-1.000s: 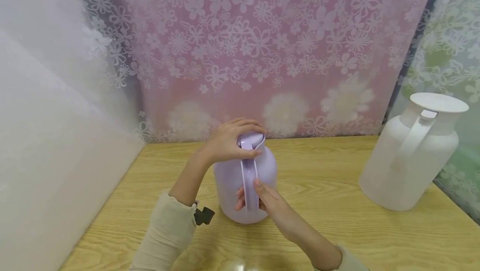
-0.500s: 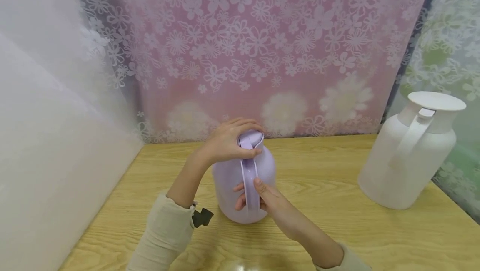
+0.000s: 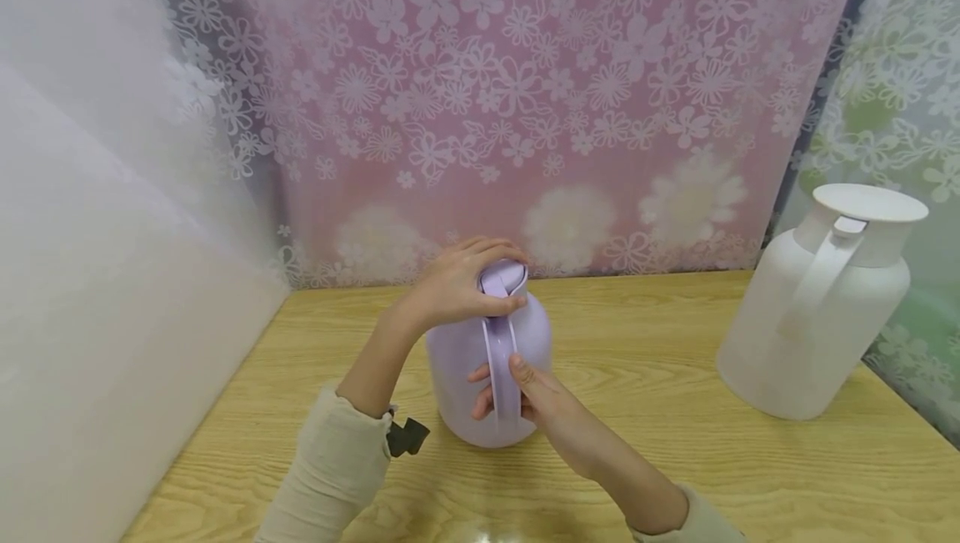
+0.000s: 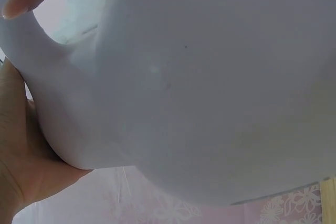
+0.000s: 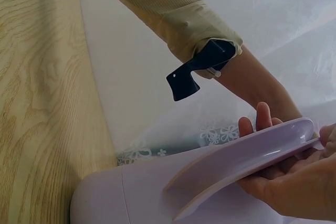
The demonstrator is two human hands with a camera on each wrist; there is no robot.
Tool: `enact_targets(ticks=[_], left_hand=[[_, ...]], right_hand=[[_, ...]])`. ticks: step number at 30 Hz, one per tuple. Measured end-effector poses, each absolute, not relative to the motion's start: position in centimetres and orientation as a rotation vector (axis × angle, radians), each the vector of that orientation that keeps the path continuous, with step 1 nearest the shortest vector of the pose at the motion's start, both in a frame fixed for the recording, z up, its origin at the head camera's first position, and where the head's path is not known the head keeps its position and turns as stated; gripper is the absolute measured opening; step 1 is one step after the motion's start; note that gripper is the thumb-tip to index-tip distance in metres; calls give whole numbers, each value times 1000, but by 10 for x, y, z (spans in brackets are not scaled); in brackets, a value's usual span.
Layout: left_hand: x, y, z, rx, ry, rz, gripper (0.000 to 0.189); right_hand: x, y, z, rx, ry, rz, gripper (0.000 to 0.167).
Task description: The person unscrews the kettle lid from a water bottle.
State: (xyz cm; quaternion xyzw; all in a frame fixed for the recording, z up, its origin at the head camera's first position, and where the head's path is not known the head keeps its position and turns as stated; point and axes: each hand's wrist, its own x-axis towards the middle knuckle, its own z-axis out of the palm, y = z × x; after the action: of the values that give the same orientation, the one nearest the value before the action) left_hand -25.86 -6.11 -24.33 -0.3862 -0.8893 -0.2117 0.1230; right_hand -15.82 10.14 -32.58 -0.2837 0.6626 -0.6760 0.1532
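"Anything changed just now?"

"Hardly. Over the last second the lilac jug (image 3: pixel 460 372) has stayed upright on the wooden table (image 3: pixel 637 343), left hand (image 3: pixel 465 280) curled over its top, right hand (image 3: pixel 543 401) wrapped round the handle (image 3: pixel 502 376)."

"Meaning?"

"A steadying hold, I'd judge, with no lift under way. How tightly the right fingers squeeze I can't tell; the handle partly hides them."

"And the white jug (image 3: pixel 817 318)?"

"Well apart, off to the right, untouched."
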Motion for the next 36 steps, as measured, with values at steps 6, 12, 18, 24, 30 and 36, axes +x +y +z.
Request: enact_targets(ticks=[6, 12, 18, 24, 30, 36], left_hand=[[-256, -58, -242, -1072, -2623, -614, 47], [-251, -50, -239, -923, -2701, -566, 49], [-244, -38, -237, -770, -2767, -481, 51], [-240, -24, -236, -552, -2825, -348, 58], [-238, -11, -234, -407, -2851, -265, 71], [-239, -9, -235, -348, -2836, -246, 74]], right_hand=[[-158, 101, -326, -798, 1896, -1935, 58], [-159, 100, -326, -798, 1885, -1946, 57], [-160, 100, -327, -794, 1891, -1957, 57], [-160, 100, -327, -757, 1858, -1962, 56], [-158, 100, -326, -770, 1866, -1967, 57], [-158, 99, -327, -767, 1873, -1997, 57]])
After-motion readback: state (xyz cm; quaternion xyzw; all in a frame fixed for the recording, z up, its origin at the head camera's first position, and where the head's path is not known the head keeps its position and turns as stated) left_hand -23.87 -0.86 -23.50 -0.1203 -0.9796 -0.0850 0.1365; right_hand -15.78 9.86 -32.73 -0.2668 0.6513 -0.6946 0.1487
